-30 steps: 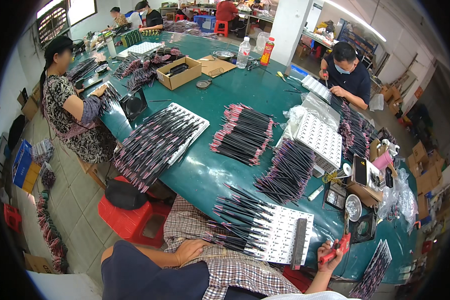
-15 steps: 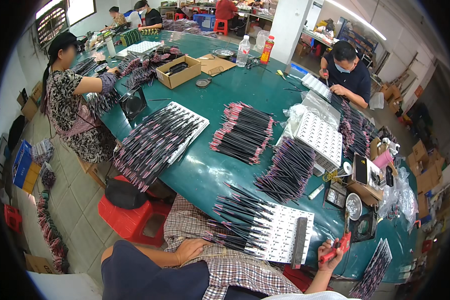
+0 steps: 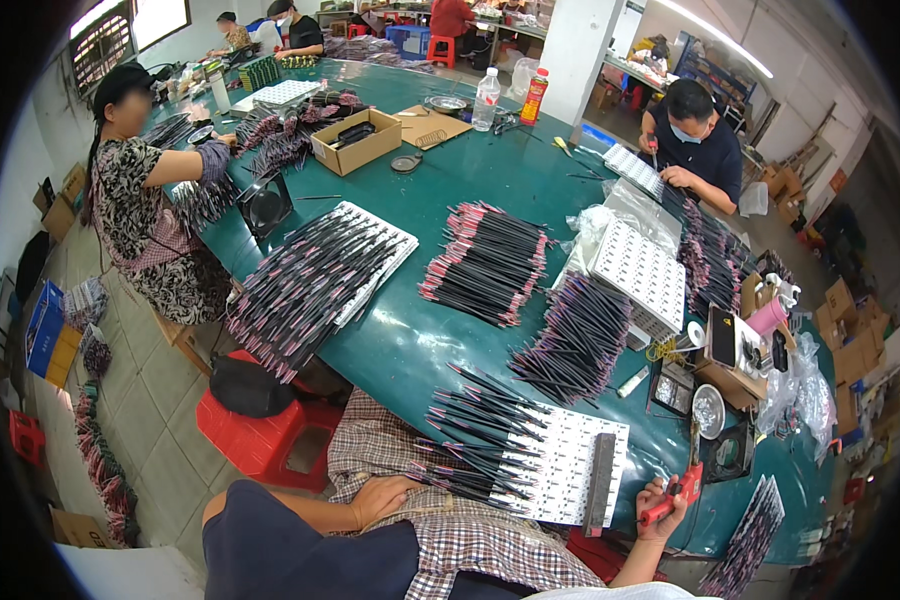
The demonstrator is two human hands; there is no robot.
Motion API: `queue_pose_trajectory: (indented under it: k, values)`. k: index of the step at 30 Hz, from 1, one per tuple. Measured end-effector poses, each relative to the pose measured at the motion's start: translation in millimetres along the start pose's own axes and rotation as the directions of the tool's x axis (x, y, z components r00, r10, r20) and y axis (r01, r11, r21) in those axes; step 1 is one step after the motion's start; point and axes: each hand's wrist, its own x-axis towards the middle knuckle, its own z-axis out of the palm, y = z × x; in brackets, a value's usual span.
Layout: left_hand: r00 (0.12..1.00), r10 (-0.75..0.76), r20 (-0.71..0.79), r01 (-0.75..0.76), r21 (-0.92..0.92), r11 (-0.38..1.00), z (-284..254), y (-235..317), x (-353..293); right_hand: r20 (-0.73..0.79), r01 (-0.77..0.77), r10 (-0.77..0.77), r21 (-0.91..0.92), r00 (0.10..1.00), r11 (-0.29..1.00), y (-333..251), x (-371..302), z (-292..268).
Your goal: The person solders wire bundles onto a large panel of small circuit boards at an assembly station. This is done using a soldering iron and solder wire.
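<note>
My left hand [image 3: 384, 499] lies flat on the plaid apron [image 3: 410, 535] in my lap, fingers stretched out and holding nothing. By the near table edge, my right hand [image 3: 658, 508] is closed round a red soldering gun [image 3: 682, 492], whose front end points up toward a round metal dish [image 3: 708, 410]. Between my hands rests a white sheet [image 3: 560, 470] marked in rows. Black wires with pinkish ends [image 3: 480, 430] fan out to the left over its rows. Across the sheet's right side lies a dark grey bar [image 3: 599, 485].
Bundles of black wires [image 3: 485, 265] cover the middle of the green table [image 3: 400, 350]. A stack of white boards [image 3: 640, 265] stands behind them. Two co-workers sit at the left [image 3: 135, 190] and far right [image 3: 695, 150]. A red stool [image 3: 260, 430] is beside me.
</note>
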Motion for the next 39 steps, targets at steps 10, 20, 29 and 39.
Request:
queue_pose_trajectory:
  k: [10, 20, 29, 39]
  values:
    - [1.0, -0.017, 0.008, 0.017, -0.033, 0.999, 0.2, -1.4, -1.9, -0.022, 0.018, -0.019, -0.038, 1.0, 0.999, 0.0, -0.8, 2.3]
    - [0.999, -0.03, 0.024, 0.031, -0.023, 0.999, 1.9, -4.2, -2.5, -0.023, 0.012, -0.012, -0.029, 1.0, 1.0, 0.1, -0.9, 2.8]
    - [1.0, 0.0, 0.004, 0.0, -0.01, 1.0, 0.4, -1.6, -2.9, 0.004, 0.009, -0.009, -0.03, 1.0, 1.0, -0.4, -0.2, 1.3]
    - [0.999, -0.022, 0.025, 0.022, 0.004, 1.0, 3.3, -4.4, -4.1, 0.03, -0.006, 0.007, -0.039, 1.0, 0.999, -1.1, -0.5, -0.4]
